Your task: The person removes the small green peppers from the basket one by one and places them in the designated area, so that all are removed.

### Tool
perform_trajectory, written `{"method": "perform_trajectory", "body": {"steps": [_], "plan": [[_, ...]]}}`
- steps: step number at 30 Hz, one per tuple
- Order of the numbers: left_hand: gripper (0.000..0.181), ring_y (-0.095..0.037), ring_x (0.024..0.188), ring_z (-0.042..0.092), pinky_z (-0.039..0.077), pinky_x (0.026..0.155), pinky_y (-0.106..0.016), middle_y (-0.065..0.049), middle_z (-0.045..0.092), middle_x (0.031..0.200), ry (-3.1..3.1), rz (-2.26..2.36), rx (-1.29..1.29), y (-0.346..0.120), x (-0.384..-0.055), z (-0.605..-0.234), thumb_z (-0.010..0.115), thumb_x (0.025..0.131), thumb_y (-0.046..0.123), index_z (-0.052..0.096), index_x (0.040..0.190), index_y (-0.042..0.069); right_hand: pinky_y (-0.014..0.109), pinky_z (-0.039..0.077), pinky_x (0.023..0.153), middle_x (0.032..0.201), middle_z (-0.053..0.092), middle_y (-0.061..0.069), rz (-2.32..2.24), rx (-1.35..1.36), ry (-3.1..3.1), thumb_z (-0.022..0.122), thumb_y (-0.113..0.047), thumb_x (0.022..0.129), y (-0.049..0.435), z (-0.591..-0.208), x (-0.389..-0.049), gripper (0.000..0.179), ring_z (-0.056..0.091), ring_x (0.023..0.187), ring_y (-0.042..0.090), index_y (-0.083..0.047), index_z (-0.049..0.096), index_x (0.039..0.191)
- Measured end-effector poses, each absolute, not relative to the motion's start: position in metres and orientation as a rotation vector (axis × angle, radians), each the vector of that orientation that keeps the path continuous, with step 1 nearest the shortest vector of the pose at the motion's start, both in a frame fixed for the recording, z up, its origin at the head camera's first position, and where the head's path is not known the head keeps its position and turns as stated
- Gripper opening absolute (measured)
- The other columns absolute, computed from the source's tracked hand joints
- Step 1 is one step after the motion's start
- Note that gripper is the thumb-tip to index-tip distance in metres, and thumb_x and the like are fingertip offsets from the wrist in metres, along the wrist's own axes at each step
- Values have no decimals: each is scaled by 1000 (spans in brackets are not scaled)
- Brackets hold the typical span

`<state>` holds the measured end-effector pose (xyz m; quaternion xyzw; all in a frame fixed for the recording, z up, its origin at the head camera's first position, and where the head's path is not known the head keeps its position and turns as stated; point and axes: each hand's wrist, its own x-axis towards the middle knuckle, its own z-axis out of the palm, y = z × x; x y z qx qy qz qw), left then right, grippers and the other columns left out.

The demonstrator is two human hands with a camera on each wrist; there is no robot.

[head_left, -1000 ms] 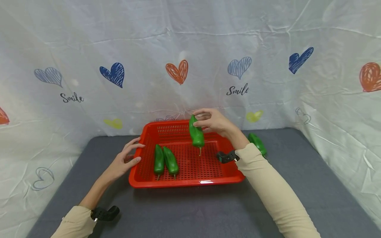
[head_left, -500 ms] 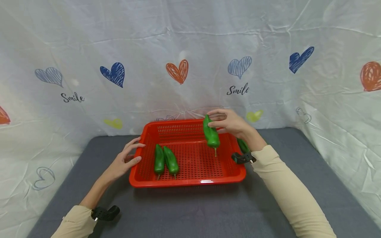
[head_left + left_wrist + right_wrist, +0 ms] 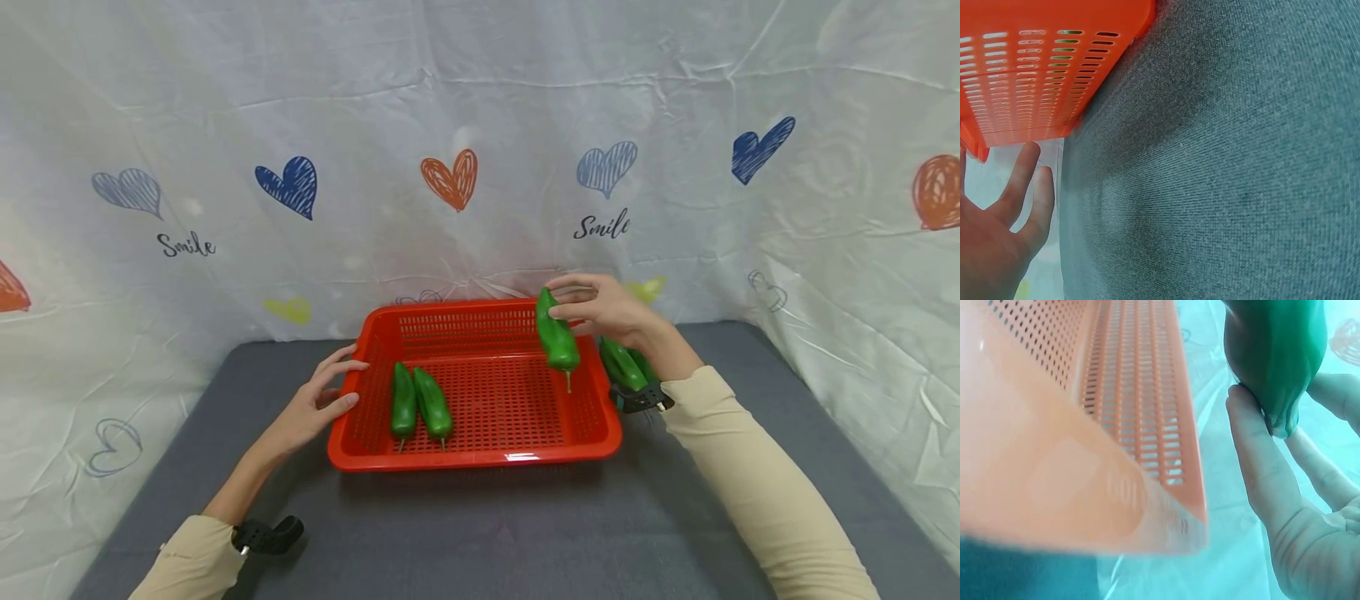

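My right hand [image 3: 611, 310] pinches a long green pepper [image 3: 557, 335] near its pointed end, above the right side of a red plastic basket [image 3: 472, 460]. The pepper's stem points down. In the right wrist view, thumb and fingers press on the tip of the pepper [image 3: 1282, 356]. Inside the basket, at its left, two green peppers [image 3: 403, 402] lie side by side. My left hand [image 3: 307, 408] rests at the basket's left rim with its fingers spread. The left wrist view shows that hand [image 3: 997, 240] beside the slotted wall [image 3: 1041, 69].
On the table to the right of the basket lie more green peppers [image 3: 622, 364], partly hidden by my right wrist. A grey cloth [image 3: 480, 533] covers the table. Behind it hangs a white curtain [image 3: 480, 100] with printed hearts.
My right hand has moved right with the pepper, from over the basket's middle to near its right wall. More of the peppers on the table shows now. The left hand stays put.
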<state>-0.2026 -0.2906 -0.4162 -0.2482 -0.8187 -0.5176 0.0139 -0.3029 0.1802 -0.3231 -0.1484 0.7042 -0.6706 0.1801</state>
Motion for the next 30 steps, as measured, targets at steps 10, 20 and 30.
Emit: {"method": "perform_trajectory", "body": {"steps": [10,20,30], "plan": [[43,-47,107,61,59,75,-37,-18,15,163,-2535,-1613,-790,-290,-203,-415,58,102,0,48,143,0,45,56,85,125,61,22,-1913,-399,1974,68,5,94,202,-318,-298,53,68,99,24,6,48,143],[44,-49,109,59,59,77,-37,-15,16,164,-2542,-1634,-785,-290,-204,-417,58,102,0,48,144,1,44,55,89,136,54,22,-1868,-347,2049,70,-3,96,233,-317,-295,57,65,108,24,0,45,147],[43,-46,108,61,58,79,-35,-18,17,163,-2527,-1609,-808,-291,-203,-418,58,101,-1,48,143,-1,41,53,90,137,55,13,-1850,-321,2113,70,-10,98,265,-323,-292,53,62,114,21,-7,49,146]]}}
